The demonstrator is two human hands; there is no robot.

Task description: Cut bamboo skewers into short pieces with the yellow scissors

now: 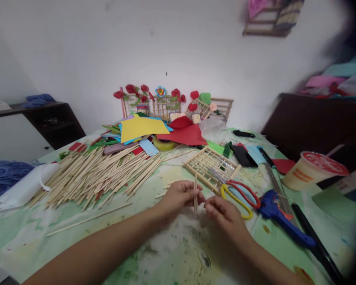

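My left hand (179, 196) is closed, pinching a few short wooden sticks (195, 182) upright between thumb and fingers, above the middle of the table. Just right of them is my right hand (224, 213), its fingertips pressed together close to the sticks. What those fingertips hold, if anything, is too small to make out. A lattice of glued sticks (212, 164) lies behind my hands. Scissors (240, 196) with red and yellow handles rest against its near corner. Farther right is a blue glue gun (284, 217).
Many loose bamboo sticks (97, 178) spread over the left side, beside a white glue-like bottle (26, 186). Yellow paper (144, 128), red paper (184, 132) and tape (163, 145) lie behind. At right are a phone (243, 155), a ruler (277, 188) and a drink cup (311, 172).
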